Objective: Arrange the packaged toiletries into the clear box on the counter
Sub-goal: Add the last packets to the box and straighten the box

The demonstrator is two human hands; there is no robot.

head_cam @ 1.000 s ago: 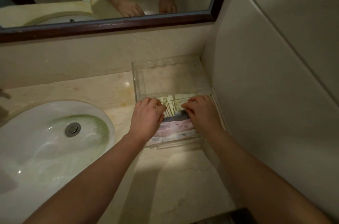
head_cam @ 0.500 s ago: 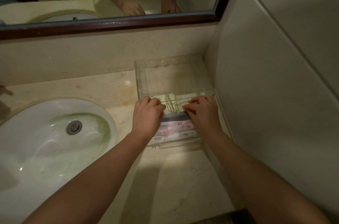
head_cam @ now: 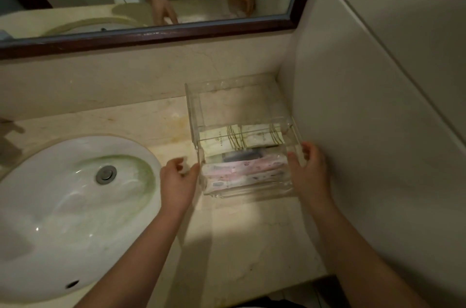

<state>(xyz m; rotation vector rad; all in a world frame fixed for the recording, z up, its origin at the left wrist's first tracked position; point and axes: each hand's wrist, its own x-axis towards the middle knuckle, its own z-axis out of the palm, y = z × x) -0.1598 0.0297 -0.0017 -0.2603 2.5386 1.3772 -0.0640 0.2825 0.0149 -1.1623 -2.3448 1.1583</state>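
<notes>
The clear box (head_cam: 194,105) stands on the counter in the corner by the right wall. Inside, toward its near end, lie two cream sachets (head_cam: 262,136) side by side, a dark packet (head_cam: 242,156) below them, and pink patterned packets (head_cam: 244,172) stacked at the front. My left hand (head_cam: 176,181) is outside the box's left wall, its thumb touching the near left corner. My right hand (head_cam: 309,174) pinches the right wall, thumb inside and fingers outside. The far half of the box holds nothing.
A white oval sink (head_cam: 50,219) with a metal drain (head_cam: 106,174) fills the counter's left side. A dark-framed mirror (head_cam: 156,36) runs above the backsplash. The tiled wall (head_cam: 378,131) stands close on the right. The counter's front edge (head_cam: 290,285) is at the bottom.
Both hands have come off the packets inside the box and moved outward to its left and right walls. The packets now lie uncovered.
</notes>
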